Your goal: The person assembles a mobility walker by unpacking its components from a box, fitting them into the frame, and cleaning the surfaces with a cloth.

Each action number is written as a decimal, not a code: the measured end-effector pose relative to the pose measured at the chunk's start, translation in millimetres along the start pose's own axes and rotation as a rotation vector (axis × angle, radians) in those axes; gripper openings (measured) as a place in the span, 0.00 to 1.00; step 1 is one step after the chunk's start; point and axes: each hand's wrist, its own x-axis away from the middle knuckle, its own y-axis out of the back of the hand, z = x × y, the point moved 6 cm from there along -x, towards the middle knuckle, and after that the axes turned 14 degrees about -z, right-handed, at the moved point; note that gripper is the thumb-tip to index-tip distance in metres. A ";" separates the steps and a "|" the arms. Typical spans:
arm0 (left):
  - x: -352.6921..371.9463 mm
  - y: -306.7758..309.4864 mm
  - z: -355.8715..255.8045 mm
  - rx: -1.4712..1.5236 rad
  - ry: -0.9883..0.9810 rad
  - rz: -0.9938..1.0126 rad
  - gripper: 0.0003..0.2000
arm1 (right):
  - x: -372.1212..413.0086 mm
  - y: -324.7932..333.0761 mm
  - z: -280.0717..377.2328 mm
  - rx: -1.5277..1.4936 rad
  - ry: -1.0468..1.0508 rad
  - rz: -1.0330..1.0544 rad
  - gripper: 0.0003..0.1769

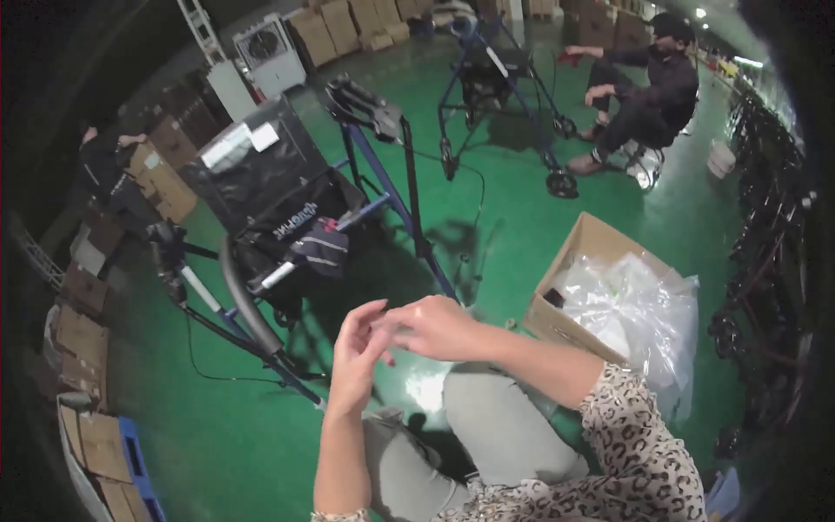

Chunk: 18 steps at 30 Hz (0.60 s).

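My left hand [355, 350] and my right hand [432, 327] meet in front of my knees, above the green floor. Their fingers are curled and pressed together at the tips; whatever is between them is too small or blurred to make out. Just beyond stands a rollator walker [383, 178] with a blue frame and a black seat bag [261, 174]. A dark striped cloth or glove [322, 250] lies on its near side. Neither hand clearly touches the walker.
To the right stands an open cardboard box [557, 261] with clear plastic bags [622, 300]. Farther back, a seated person [652, 91] faces another walker [491, 61]. Cardboard boxes [83, 339] and a second person [113, 170] are at the left. Dark piled parts [770, 226] line the right.
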 end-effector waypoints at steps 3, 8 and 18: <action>27.0 38.4 -14.7 0.194 0.060 -0.138 0.24 | -13.2 -8.5 34.6 -0.151 -0.023 0.012 0.07; 65.9 86.4 -16.4 0.160 -0.072 -0.303 0.16 | -19.6 -41.9 81.3 -0.262 0.006 0.087 0.09; 97.9 154.1 24.4 -0.319 -0.095 -0.497 0.06 | -17.4 -132.9 62.2 -0.344 -0.052 0.316 0.11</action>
